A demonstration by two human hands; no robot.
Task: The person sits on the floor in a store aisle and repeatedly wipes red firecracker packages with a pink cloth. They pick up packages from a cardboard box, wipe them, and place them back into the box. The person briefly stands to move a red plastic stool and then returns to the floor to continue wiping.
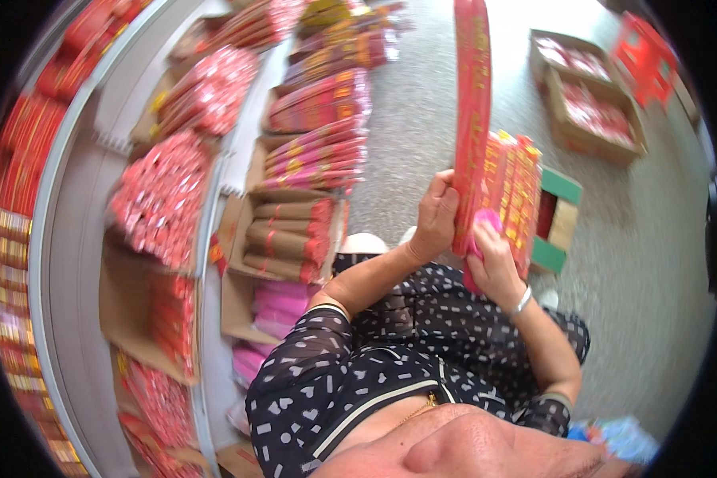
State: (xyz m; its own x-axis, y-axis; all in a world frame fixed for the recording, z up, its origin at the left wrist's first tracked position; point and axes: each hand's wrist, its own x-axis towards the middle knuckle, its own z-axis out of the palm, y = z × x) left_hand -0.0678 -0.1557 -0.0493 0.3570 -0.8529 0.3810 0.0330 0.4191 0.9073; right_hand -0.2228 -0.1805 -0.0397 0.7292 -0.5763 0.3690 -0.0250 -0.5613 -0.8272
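Note:
My left hand (435, 215) grips a long, narrow red packet (473, 113) with gold writing near its lower end. The packet stands nearly lengthwise away from me, above my lap. My right hand (497, 263) is closed around a bright pink object (488, 220) and holds it against the packet's lower side. Fingers hide most of that pink object, so its kind is unclear. Just past my right hand, several red packets with gold print (514, 197) lie side by side on or in a green and tan carton (564, 185); which one is hidden.
Shelving (206, 239) at left bears bundled incense-like sticks (161, 197) and cartons, including brown paper-wrapped bundles (284, 233). At upper right, open cartons (597, 149) of red-and-white packs stand on the floor by a red plastic stool (645, 60). A blue plastic bag (621, 439) lies at lower right.

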